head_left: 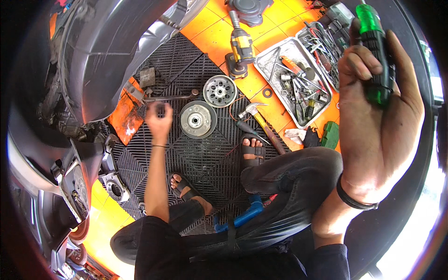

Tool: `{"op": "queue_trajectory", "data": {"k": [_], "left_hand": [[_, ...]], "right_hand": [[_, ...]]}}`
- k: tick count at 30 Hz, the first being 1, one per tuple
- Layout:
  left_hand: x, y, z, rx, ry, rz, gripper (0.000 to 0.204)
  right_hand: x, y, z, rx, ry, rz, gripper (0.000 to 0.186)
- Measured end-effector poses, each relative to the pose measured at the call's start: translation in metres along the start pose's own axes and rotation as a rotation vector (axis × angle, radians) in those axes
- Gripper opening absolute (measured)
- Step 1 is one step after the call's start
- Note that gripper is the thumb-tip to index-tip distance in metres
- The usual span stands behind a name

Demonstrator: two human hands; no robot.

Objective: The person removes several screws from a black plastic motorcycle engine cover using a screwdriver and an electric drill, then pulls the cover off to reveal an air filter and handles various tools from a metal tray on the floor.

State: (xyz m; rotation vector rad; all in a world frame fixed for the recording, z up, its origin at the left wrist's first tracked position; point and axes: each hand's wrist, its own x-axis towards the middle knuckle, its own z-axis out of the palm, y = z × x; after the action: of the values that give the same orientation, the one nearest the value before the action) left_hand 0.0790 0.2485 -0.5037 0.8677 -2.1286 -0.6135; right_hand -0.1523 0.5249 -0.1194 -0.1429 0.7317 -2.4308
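Up close at the upper right, my right hand (373,98) grips a green-and-black screwdriver handle (375,60). My left hand (158,121) is lower and farther off at centre-left, fingers curled round a small dark ring-like part (161,109), too small to make out clearly. It is just below a long metal bar (172,97). Beside it on the black slatted mat (210,158) lie a round metal bell-shaped disc (196,119) and a holed metal pulley (219,91). A hammer (268,130) and a screwdriver (247,128) lie to their right.
A dark scooter body (102,56) fills the left. A yellow-and-black impact wrench (240,46) stands above the mat on orange tiles (200,23). A metal tool tray (275,93), a green box (330,135) and more tools lie at right. My legs and sandalled feet surround the mat's lower part.
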Motion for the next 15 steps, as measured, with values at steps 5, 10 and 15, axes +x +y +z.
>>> {"op": "queue_trajectory", "data": {"k": [5,10,15], "left_hand": [[-0.038,0.174,0.111,-0.342,-0.362,-0.107,0.019],[-0.101,0.246,0.262,-0.53,-0.428,-0.227,0.022],[-0.104,0.284,0.313,-0.407,-0.523,-0.105,0.03]], "right_hand": [[-0.006,-0.008,-0.02,0.044,-0.127,-0.132,0.029],[-0.01,-0.003,-0.014,-0.079,0.05,-0.191,0.033],[-0.01,0.025,0.0,-0.179,0.153,-0.214,0.038]]}}
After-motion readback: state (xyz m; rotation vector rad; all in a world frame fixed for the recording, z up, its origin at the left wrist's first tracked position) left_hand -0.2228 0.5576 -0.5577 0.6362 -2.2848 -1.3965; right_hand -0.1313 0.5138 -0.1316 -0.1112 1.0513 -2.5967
